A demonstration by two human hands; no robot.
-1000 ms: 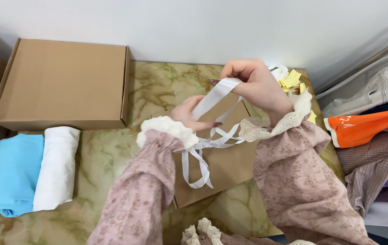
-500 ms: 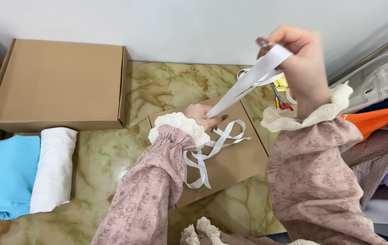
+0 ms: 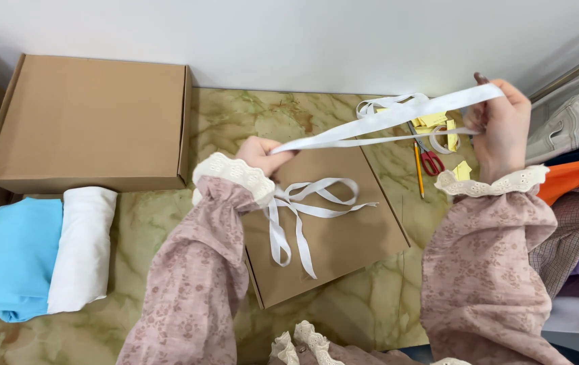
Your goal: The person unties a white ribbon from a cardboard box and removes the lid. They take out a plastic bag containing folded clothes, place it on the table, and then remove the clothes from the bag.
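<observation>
Two hands pull one white ribbon [image 3: 384, 122] tight above the table [image 3: 235, 122]. The left hand [image 3: 262, 154] is closed, pinching the ribbon low over the flat brown box [image 3: 343, 243]. The right hand [image 3: 499, 122] is closed too, holding the other end up high near the wall. To do this well, I think both hands should keep a firm pinch and hold the ribbon flat, not twisted. More ribbon lies in loops on the box lid. Past the right hand are red scissors [image 3: 430, 161], a pencil [image 3: 418, 169] and yellow paper bits [image 3: 431, 120]. Far left sit a big cardboard box [image 3: 93, 122], a white cloth roll [image 3: 83, 250] and a blue cloth [image 3: 19, 257].
</observation>
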